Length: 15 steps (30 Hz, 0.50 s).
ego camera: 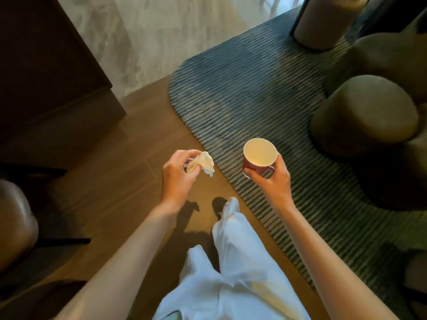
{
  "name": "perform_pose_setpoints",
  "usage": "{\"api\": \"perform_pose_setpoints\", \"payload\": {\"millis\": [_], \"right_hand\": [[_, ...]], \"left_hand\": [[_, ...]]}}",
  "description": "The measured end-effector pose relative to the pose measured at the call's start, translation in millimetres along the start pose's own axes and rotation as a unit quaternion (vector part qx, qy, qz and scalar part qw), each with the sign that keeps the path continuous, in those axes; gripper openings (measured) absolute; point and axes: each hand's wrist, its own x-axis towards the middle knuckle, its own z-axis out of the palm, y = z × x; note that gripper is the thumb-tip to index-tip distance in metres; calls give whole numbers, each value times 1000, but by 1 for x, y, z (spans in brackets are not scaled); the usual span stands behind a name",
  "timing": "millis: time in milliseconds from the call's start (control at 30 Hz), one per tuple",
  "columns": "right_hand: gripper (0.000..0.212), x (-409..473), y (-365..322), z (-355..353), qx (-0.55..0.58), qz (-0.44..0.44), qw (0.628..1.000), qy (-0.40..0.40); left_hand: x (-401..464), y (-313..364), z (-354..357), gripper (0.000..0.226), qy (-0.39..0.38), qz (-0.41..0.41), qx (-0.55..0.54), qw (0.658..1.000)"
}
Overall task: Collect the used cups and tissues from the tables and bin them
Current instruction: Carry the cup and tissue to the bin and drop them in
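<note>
Collection looks done for this load, binning is left: no bin can be identified for certain. One crumpled tissue (201,163) sits pinched in the left hand (179,174), fingers closed on it. One red paper cup (259,157), seemingly empty, is gripped upright by the right hand (272,179), above the floor near the striped rug (254,100).

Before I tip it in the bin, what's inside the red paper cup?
The red paper cup in the right hand shows only a pale lining, no liquid or rubbish visible. The near inner wall is hidden by the rim.
</note>
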Motion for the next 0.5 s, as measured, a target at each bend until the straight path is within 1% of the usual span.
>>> {"api": "perform_pose_setpoints", "payload": {"millis": [100,200,367,500], "right_hand": [[74,81,14,11,3,14,1000,6],[73,172,19,15,16,13,1000,5],[74,320,2,1,24,13,1000,13],[74,426,-10,2,37,16,999,11]], "left_hand": [[83,-10,22,35,-10,4,8,1000],[174,-3,43,30,-5,1,14,1000],[315,32,80,26,3,-6,15,1000],[413,40,105,27,25,-3,10,1000]]}}
